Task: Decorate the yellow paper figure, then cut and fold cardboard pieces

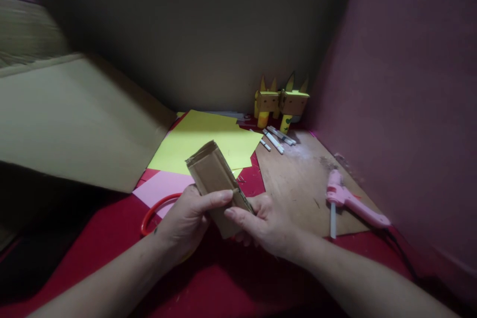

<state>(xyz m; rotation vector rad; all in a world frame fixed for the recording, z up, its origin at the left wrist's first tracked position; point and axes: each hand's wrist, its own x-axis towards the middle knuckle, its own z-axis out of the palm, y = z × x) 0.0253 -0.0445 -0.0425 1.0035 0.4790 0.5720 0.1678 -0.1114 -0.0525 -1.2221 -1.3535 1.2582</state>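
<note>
Between my two hands is a folded piece of brown cardboard (214, 171), long and narrow, tilted with its far end up to the left. My left hand (194, 213) grips its left side, thumb lying across the top face. On the lower right edge, my right hand (261, 221) pinches the cardboard between thumb and fingers. Both sets of fingertips are partly hidden beneath it. A red ring-shaped handle (146, 218) shows beside my left wrist; the rest of that item is covered by my hand.
Yellow paper (204, 134) and pink paper (158, 191) lie on the red cloth (208, 288). A pink glue gun (345, 198) rests on a brown board (298, 194) at right. White markers (274, 141) lie before two cardboard figures (268, 102). A large cardboard box (74, 119) stands left.
</note>
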